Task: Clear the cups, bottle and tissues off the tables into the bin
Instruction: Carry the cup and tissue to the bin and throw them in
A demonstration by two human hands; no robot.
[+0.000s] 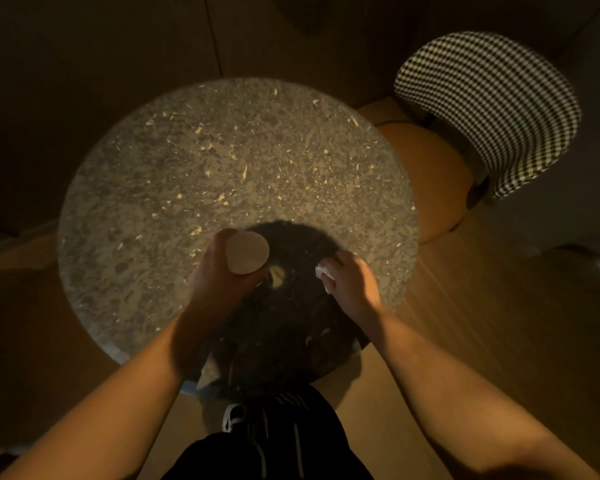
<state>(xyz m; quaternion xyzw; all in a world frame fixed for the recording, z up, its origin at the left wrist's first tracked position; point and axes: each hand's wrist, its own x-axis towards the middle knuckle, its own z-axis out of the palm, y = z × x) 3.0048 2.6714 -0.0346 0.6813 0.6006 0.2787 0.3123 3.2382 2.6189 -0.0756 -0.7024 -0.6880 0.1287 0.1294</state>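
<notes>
A round speckled stone table [222, 161] fills the middle of the head view. My left hand [219, 271] grips a pale cup [247, 251] with a flat lid, held over the table's near part. To its right, my right hand [352, 277] is curled round a crumpled white tissue [324, 273], which shows at the fingers, just above the tabletop. My head's shadow darkens the table between and below both hands. No bin is in view.
A chair with a black-and-white checked back [492, 109] and an orange seat [426, 181] stands at the table's right. Wooden floor [499, 323] lies around it. My dark shorts and one shoe [232, 415] show below the table's near edge.
</notes>
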